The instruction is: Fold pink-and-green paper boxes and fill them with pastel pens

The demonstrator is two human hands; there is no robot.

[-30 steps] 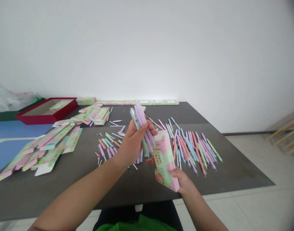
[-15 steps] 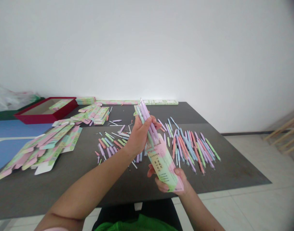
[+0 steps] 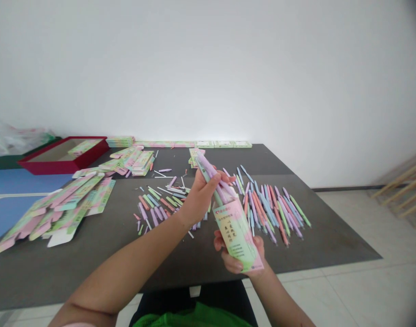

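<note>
Pens (image 3: 267,208) and flat cartons (image 3: 75,193) strewn over a table (image 3: 317,247) show an indoor workspace.

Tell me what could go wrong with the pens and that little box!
The pens are bunched in the left hand, so one might slip out and drop among the loose pen parts on the table.

Their lower ends are at the open top of the box, so one could snag the edge and bend it.

The right hand grips the box low down, so it might tip if pushed.
</note>
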